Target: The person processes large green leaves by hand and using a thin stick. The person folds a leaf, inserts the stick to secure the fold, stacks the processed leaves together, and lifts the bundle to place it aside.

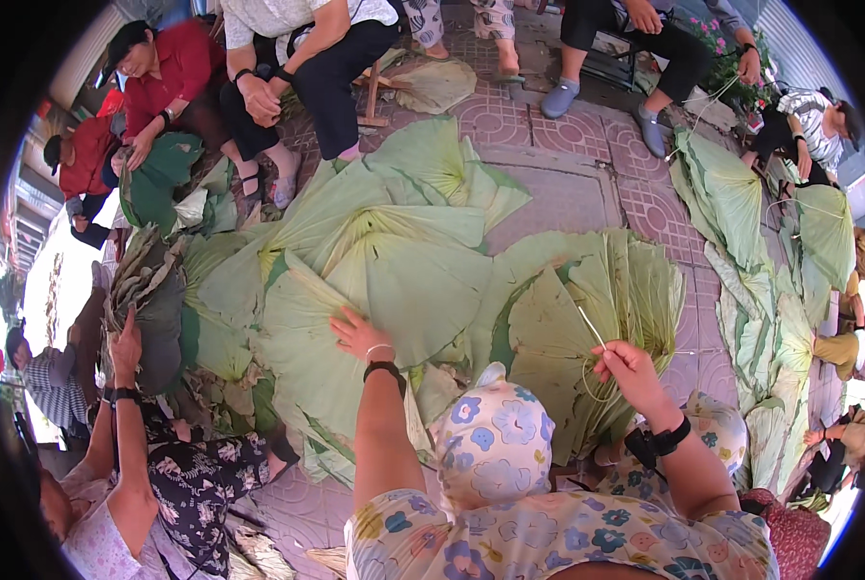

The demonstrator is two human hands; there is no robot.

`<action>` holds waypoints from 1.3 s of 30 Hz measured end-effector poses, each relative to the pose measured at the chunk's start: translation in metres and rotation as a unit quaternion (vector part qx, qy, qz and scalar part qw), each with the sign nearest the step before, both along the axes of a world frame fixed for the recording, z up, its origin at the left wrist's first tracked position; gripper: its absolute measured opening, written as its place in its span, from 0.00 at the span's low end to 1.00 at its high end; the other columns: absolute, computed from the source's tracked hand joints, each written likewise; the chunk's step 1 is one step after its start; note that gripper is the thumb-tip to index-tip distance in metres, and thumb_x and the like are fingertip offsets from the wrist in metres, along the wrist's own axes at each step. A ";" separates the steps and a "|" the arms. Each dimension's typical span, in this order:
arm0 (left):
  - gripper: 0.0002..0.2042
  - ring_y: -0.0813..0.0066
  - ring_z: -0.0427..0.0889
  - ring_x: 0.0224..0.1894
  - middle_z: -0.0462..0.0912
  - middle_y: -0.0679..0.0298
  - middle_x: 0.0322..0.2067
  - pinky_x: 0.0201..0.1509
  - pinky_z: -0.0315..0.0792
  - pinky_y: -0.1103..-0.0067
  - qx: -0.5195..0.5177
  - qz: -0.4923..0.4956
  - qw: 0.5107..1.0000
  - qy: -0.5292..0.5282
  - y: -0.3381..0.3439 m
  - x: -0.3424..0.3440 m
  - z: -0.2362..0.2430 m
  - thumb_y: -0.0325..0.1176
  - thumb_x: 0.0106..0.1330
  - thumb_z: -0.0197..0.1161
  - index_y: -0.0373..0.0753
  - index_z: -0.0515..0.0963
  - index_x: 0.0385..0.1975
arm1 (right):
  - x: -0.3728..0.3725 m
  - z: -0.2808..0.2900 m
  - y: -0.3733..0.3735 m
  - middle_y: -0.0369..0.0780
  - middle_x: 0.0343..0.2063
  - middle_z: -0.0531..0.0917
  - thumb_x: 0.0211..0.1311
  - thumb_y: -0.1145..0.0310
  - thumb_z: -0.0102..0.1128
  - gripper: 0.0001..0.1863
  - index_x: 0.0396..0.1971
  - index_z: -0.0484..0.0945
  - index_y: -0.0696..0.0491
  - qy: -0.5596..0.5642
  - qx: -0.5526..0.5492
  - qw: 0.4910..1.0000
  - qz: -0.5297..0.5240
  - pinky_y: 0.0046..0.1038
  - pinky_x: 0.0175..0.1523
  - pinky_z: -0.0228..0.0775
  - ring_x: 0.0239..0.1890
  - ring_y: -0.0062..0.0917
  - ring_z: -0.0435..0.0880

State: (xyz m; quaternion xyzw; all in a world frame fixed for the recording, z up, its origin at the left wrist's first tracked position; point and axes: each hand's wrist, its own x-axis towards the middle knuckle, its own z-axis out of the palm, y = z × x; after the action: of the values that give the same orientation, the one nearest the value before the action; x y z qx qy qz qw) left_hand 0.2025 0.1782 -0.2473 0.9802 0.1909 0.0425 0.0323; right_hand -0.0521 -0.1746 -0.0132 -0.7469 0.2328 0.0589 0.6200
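Observation:
My left hand [360, 333] lies with fingers spread on a large pale green lotus leaf [418, 280], one of a wide overlapping heap in front of me. To its right, my right hand [628, 372] is closed in a pinch on a thin pale cord [590, 327]. One stiff-looking length of it points up and left, and a loop hangs below the fingers. Whether a needle is at its end I cannot make out. Behind the cord stands a tightly gathered bundle of folded lotus leaves [635, 300], its edges fanned to the right.
At the left a person's raised hand [125, 348] touches a stack of dry, greyish leaves [152, 300]. Another person at upper left holds a dark green leaf [162, 179]. Several people sit around the patterned paving [587, 184]. Long rows of leaves [732, 193] run along the right.

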 end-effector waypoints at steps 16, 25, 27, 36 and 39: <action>0.19 0.67 0.74 0.43 0.77 0.57 0.44 0.50 0.67 0.76 -0.502 -0.245 0.822 -0.109 0.007 0.040 0.160 0.24 0.58 0.48 0.32 0.70 0.51 | -0.011 0.015 -0.010 0.37 0.27 0.80 0.66 0.69 0.49 0.10 0.43 0.72 0.58 -0.110 0.060 0.992 -0.016 0.21 0.35 0.71 0.28 0.17 0.78; 0.14 0.72 0.78 0.44 0.78 0.63 0.45 0.50 0.71 0.76 -0.705 -0.370 0.595 0.111 -0.140 0.001 0.330 0.24 0.66 0.45 0.35 0.71 0.51 | -0.009 0.020 -0.012 0.40 0.28 0.82 0.58 0.63 0.58 0.11 0.32 0.79 0.56 -0.249 -0.048 0.964 -0.073 0.27 0.38 0.70 0.32 0.25 0.79; 0.15 0.76 0.76 0.43 0.79 0.66 0.43 0.49 0.69 0.80 -0.721 -0.346 0.579 0.156 -0.165 -0.014 0.340 0.27 0.65 0.50 0.35 0.72 0.51 | -0.011 0.025 -0.013 0.41 0.29 0.82 0.57 0.64 0.58 0.11 0.32 0.79 0.56 -0.275 -0.035 0.957 -0.083 0.28 0.39 0.70 0.32 0.27 0.79; 0.15 0.75 0.75 0.45 0.77 0.64 0.45 0.51 0.67 0.79 -0.718 -0.372 0.544 0.224 -0.209 -0.073 0.320 0.27 0.65 0.52 0.34 0.71 0.51 | -0.008 0.037 -0.016 0.42 0.26 0.83 0.56 0.66 0.59 0.10 0.32 0.80 0.57 -0.296 -0.056 0.947 -0.109 0.28 0.36 0.70 0.28 0.26 0.80; 0.15 0.75 0.75 0.45 0.77 0.63 0.46 0.51 0.68 0.78 -0.719 -0.371 0.537 0.239 -0.216 -0.100 0.319 0.26 0.65 0.52 0.34 0.71 0.52 | -0.010 0.035 -0.019 0.43 0.25 0.83 0.55 0.67 0.60 0.10 0.31 0.80 0.58 -0.282 -0.066 0.951 -0.109 0.28 0.35 0.70 0.26 0.26 0.80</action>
State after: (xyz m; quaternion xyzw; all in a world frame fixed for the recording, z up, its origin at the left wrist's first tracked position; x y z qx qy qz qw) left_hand 0.1024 -0.0380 0.0713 0.5839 -0.2231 -0.3606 0.6923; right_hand -0.0618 -0.1938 0.0220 -0.7426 0.1315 -0.2373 0.6124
